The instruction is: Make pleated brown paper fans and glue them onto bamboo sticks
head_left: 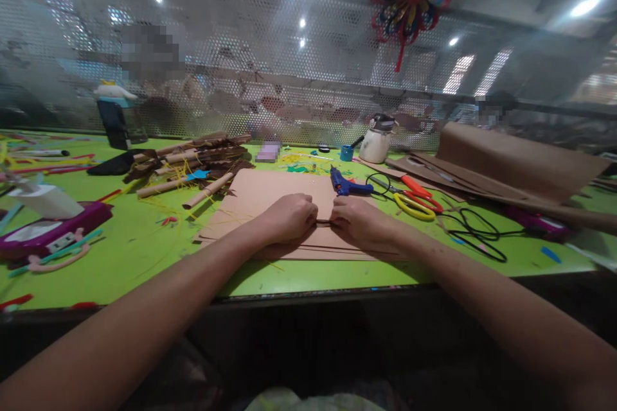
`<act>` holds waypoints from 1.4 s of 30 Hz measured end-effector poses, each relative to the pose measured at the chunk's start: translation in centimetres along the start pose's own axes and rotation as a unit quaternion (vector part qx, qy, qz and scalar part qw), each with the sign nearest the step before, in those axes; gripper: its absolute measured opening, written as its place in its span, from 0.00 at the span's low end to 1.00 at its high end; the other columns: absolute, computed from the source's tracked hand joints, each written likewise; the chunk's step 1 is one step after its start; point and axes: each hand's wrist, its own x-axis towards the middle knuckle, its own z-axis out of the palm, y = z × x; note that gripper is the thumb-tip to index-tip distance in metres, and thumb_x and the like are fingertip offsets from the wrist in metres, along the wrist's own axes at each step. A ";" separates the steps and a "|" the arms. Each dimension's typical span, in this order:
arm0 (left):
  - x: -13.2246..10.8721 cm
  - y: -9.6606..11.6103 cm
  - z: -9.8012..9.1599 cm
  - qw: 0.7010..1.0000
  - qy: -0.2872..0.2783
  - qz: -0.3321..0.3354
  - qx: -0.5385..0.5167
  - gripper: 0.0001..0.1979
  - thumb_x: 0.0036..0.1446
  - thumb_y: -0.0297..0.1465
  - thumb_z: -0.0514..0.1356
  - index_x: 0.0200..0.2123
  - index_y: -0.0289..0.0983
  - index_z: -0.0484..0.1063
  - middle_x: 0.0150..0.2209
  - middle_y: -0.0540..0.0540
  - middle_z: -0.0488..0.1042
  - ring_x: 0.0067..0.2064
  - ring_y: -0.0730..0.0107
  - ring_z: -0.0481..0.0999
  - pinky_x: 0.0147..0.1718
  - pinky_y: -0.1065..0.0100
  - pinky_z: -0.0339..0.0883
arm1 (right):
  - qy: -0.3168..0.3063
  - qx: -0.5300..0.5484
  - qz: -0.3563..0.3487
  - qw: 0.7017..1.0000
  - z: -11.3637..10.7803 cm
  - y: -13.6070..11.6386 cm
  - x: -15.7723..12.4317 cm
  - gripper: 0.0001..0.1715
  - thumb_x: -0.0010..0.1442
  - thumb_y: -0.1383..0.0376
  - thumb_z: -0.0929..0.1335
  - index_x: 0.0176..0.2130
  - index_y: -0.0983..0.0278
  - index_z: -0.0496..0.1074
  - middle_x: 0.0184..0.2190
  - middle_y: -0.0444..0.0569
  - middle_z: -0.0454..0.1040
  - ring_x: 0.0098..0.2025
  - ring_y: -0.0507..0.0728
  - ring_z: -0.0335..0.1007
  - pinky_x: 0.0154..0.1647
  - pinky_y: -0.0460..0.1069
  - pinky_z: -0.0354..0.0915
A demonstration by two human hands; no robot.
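Note:
My left hand (293, 215) and my right hand (357, 217) are close together over a stack of brown paper sheets (260, 189) near the table's front edge. The fingers of both are curled and pinched. A short dark length of a thin, rolled-looking strip (323, 222) shows in the gap between them, each end running into a fist. Whether it is a separate piece or the rolled edge of a sheet, I cannot tell. Just beyond my right hand, a blue glue gun (349, 183) lies on its side at the stack's far right corner.
Yellow-handled scissors (413, 207), an orange-handled tool (416, 186) and a black cable (475, 237) lie to the right. Large brown paper sheets (511, 164) rise behind. Paper rolls (207, 191) sit left, beyond a purple power strip (58, 231). At the back stands a white jug (375, 143).

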 end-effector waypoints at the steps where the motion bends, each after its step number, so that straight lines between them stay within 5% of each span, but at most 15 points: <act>1: 0.0 0.0 0.0 1.000 -0.003 0.002 0.000 0.12 0.52 0.28 0.50 0.27 0.35 0.74 0.27 0.44 0.69 0.29 0.70 0.68 0.28 0.70 0.58 | -0.006 -0.014 0.001 1.000 -0.1 -0.1 0.0 0.08 0.55 0.67 0.63 0.29 0.67 0.71 0.28 0.48 0.67 0.28 0.50 0.58 0.29 0.45 0.51; 12: -0.3 0.2 -0.1 0.998 0.012 0.025 0.063 0.12 0.51 0.29 0.51 0.25 0.34 0.73 0.25 0.43 0.69 0.27 0.68 0.67 0.27 0.68 0.58 | -0.055 -0.147 -0.005 0.988 -1.2 -1.3 0.3 0.14 0.56 0.64 0.61 0.27 0.69 0.71 0.26 0.52 0.68 0.28 0.53 0.61 0.27 0.48 0.49; 24: -0.6 0.0 -1.1 0.998 0.002 0.002 0.067 0.12 0.51 0.31 0.51 0.26 0.34 0.73 0.26 0.43 0.70 0.28 0.67 0.68 0.28 0.68 0.59 | -0.091 -0.143 -0.011 0.986 -1.7 0.7 -0.4 0.10 0.54 0.70 0.62 0.26 0.69 0.72 0.26 0.53 0.70 0.31 0.54 0.63 0.31 0.48 0.54; 31: -0.6 -0.1 -1.1 0.998 0.006 0.006 0.068 0.12 0.51 0.30 0.51 0.26 0.35 0.73 0.26 0.44 0.70 0.28 0.68 0.67 0.27 0.68 0.58 | -0.039 -0.074 0.017 0.996 -2.8 1.0 0.3 0.13 0.55 0.69 0.64 0.42 0.69 0.71 0.37 0.55 0.69 0.39 0.56 0.63 0.35 0.47 0.56; 36: -0.6 -0.1 -1.1 0.997 0.000 0.002 0.071 0.12 0.51 0.30 0.51 0.25 0.35 0.73 0.26 0.43 0.70 0.30 0.66 0.67 0.29 0.67 0.58 | -0.056 -0.072 -0.006 0.996 -1.5 -0.5 1.1 0.12 0.55 0.69 0.62 0.26 0.67 0.73 0.27 0.51 0.69 0.28 0.52 0.61 0.27 0.46 0.52; 42: 0.4 0.5 -0.4 0.996 0.017 0.026 0.079 0.12 0.51 0.30 0.51 0.24 0.34 0.73 0.26 0.42 0.69 0.31 0.65 0.67 0.31 0.66 0.59 | -0.060 -0.115 -0.017 0.991 -0.7 -0.7 1.0 0.14 0.55 0.69 0.60 0.24 0.68 0.72 0.24 0.52 0.69 0.26 0.52 0.60 0.26 0.48 0.50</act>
